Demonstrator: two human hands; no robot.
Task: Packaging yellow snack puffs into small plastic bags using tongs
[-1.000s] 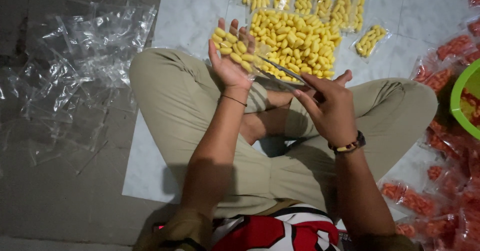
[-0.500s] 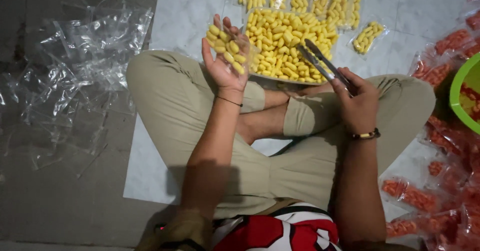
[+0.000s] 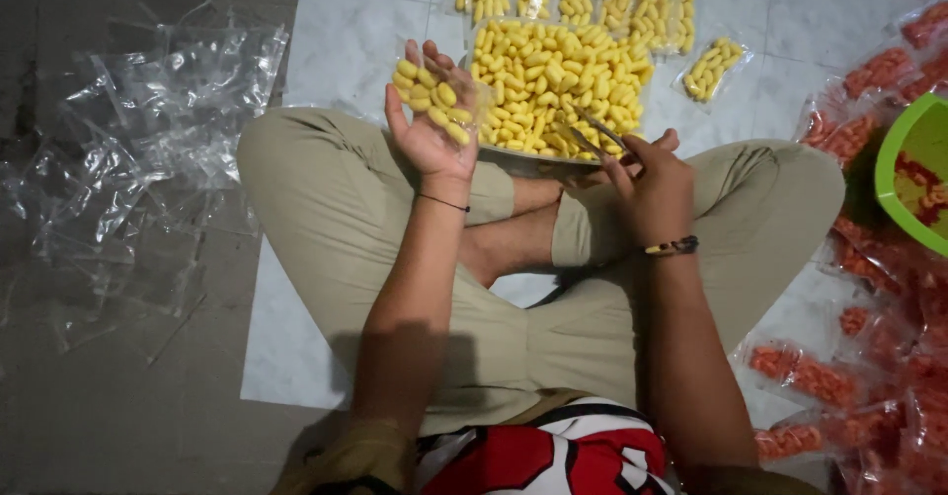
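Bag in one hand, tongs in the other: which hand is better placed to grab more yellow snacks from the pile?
Right. The right hand already holds the tongs, tips in the yellow snack pile. The left hand is occupied by the small bag.

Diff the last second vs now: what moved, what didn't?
The right hand swung the metal tongs off the small bag, out to the right, then back down into the pile of yellow snacks. Left hand kept the part-filled small bag raised. Empty clear bags, orange packs unchanged.

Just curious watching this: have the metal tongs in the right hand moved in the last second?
Yes. The tongs have swung back down, tips dipping into the yellow snack pile again, after lifting above it.
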